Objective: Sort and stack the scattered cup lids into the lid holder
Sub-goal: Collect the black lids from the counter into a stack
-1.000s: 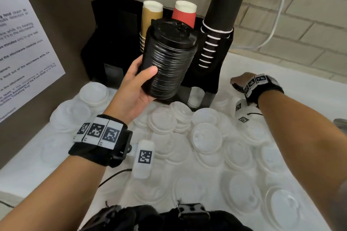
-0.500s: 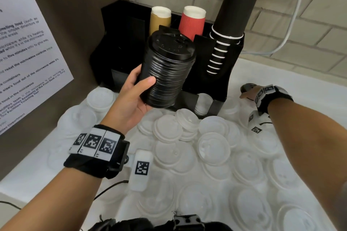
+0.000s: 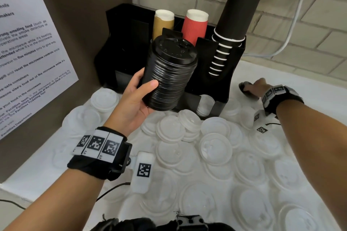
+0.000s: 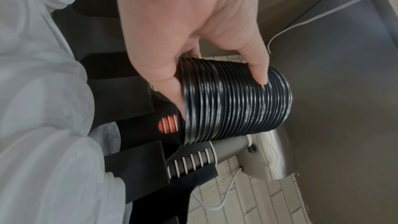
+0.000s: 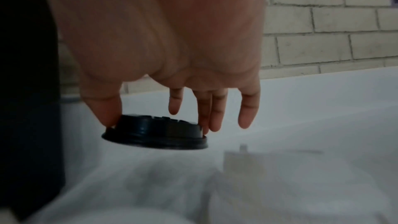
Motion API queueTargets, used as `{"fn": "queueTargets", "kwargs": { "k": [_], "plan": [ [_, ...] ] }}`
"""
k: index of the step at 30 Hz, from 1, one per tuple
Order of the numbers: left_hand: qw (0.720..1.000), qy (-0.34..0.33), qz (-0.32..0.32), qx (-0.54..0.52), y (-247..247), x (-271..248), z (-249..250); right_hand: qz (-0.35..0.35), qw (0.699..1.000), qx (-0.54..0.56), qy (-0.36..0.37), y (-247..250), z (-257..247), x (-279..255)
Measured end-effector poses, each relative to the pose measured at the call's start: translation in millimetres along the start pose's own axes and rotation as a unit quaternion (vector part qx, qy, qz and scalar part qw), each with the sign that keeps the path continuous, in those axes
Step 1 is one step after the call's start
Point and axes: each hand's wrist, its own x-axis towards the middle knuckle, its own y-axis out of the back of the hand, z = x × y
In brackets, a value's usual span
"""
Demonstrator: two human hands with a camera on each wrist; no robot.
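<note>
My left hand (image 3: 144, 90) grips a tall stack of black lids (image 3: 169, 73) and holds it tilted in the air in front of the black lid holder (image 3: 120, 52). In the left wrist view the thumb and fingers of the left hand (image 4: 215, 81) wrap the stack of black lids (image 4: 234, 101). Right of the holder, my right hand (image 3: 251, 88) reaches down to a single black lid (image 3: 244, 87) on the white counter. The right wrist view shows the right hand (image 5: 155, 123) pinching that black lid (image 5: 155, 134) between thumb and fingers. Several white lids (image 3: 216, 144) lie scattered over the counter.
In the holder stand a tan cup stack (image 3: 163, 24), a red cup stack (image 3: 195, 26) and a tall black cup stack (image 3: 242, 9). A front slot holds a few white lids (image 3: 204, 105). A notice sheet (image 3: 28, 52) hangs on the left wall, and a white cable (image 3: 293, 24) runs down the brick wall.
The view has shifted a little. My right hand has reached slightly further over the single black lid. The left hand keeps the stack in about the same place.
</note>
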Motion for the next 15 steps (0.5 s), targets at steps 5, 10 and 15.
{"fn": "queueTargets", "kwargs": {
  "k": [5,10,15],
  "plan": [
    [1.000,0.002,-0.011,-0.005,0.3,-1.3,-3.3,0.001,0.988,0.152,-0.013,35.9,3.4,-41.7],
    [0.999,0.013,-0.032,-0.029,-0.8,-5.9,-13.1,-0.003,0.945,0.327,0.008,43.1,-2.6,-113.2],
    [0.998,0.033,-0.047,-0.031,-5.5,-13.6,-24.8,0.035,0.899,0.417,0.129,33.4,-22.7,-195.6]
  ]
}}
